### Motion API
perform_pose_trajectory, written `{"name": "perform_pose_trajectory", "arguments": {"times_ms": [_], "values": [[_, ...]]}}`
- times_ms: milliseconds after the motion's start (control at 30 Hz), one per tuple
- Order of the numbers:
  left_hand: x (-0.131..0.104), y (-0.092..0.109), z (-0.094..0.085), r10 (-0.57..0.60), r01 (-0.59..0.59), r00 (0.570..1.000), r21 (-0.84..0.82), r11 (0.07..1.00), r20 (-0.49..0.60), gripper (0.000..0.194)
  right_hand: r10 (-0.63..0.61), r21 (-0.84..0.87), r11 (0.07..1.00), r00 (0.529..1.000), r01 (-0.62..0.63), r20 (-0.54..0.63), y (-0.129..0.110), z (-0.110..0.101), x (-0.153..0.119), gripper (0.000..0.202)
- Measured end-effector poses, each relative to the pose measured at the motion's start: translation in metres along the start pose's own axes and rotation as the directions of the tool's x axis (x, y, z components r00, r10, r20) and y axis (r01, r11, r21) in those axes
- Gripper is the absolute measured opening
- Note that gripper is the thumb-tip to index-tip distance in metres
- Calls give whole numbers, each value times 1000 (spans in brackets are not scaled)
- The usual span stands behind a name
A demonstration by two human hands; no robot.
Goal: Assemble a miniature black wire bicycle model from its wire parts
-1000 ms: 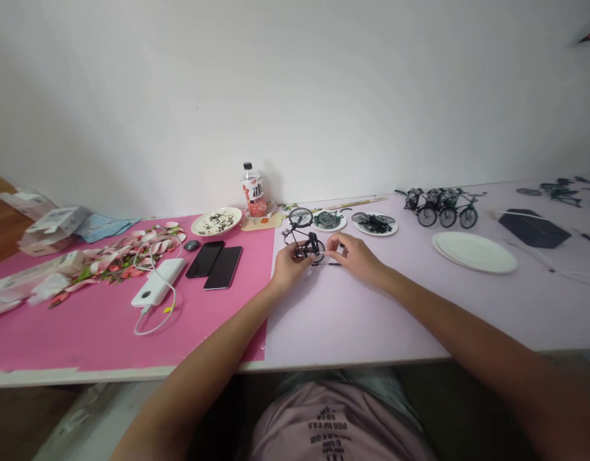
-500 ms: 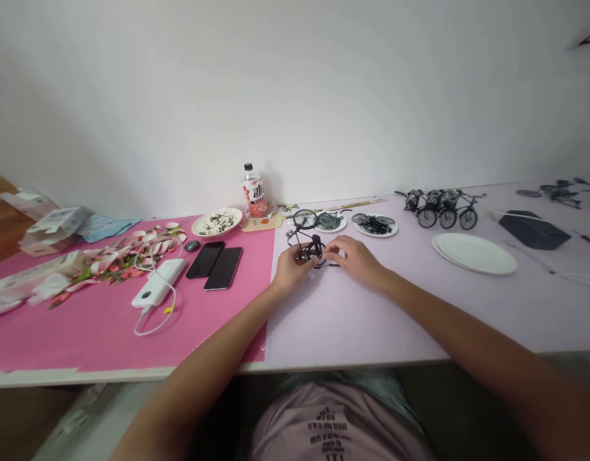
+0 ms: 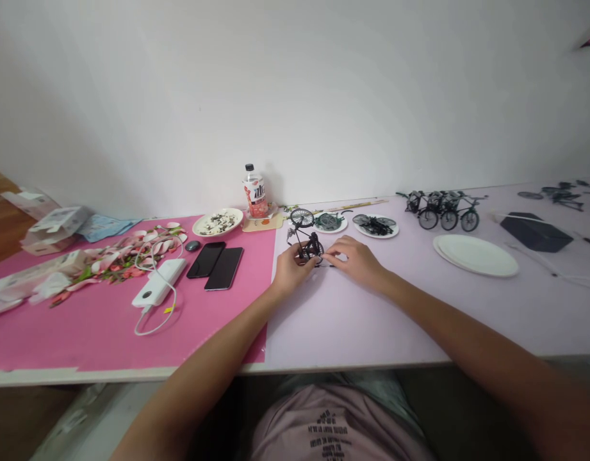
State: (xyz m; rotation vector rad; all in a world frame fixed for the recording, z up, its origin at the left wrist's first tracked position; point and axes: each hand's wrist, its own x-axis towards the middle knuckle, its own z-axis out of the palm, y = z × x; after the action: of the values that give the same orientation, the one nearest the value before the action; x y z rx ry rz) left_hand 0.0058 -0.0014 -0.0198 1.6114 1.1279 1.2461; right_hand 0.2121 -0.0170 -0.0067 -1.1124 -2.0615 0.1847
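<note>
The left hand [image 3: 291, 267] grasps a small dark model bicycle [image 3: 314, 246] by its near end, above the lilac table surface [image 3: 371, 326]. The bicycle is tipped up, one wheel [image 3: 302, 218] at the far upper end, probably so that the near wheel faces the other fingers. The right hand [image 3: 355, 257] has thumb and forefinger drawn together at that near wheel, on its right side; whether a tiny piece sits between them cannot be told.

Just beyond lie a plate [image 3: 344, 227] of green frames and, to its right, a plate [image 3: 389, 233] of dark parts and wheels, presumably kept within easy reach. Farther right, upright bicycles [image 3: 448, 214] stand close together, perhaps to save room, with stacked white plates [image 3: 475, 256] nearer. At left, two phones [image 3: 214, 264] lie on the pink covering [image 3: 227, 320], apart from the handling.
</note>
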Motion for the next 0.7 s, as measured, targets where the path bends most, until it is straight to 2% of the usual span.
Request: {"name": "perform_pose_trajectory", "arguments": {"times_ms": [233,300,467,700], "values": [[-3,6,-1,39,-40,999,71,997,16,52,-149,-57,988,986,145,-79,12,4,1,18],[-3,6,-1,50,-52,998,95,994,26,50,-158,-64,986,984,153,-81,13,5,1,17],[-3,6,-1,60,-64,998,137,988,29,50,-36,-84,996,999,32,-39,7,3,-1,21],[-7,15,1,66,-72,996,117,991,55,48,141,-99,986,988,-134,68,-2,0,0,48]]}}
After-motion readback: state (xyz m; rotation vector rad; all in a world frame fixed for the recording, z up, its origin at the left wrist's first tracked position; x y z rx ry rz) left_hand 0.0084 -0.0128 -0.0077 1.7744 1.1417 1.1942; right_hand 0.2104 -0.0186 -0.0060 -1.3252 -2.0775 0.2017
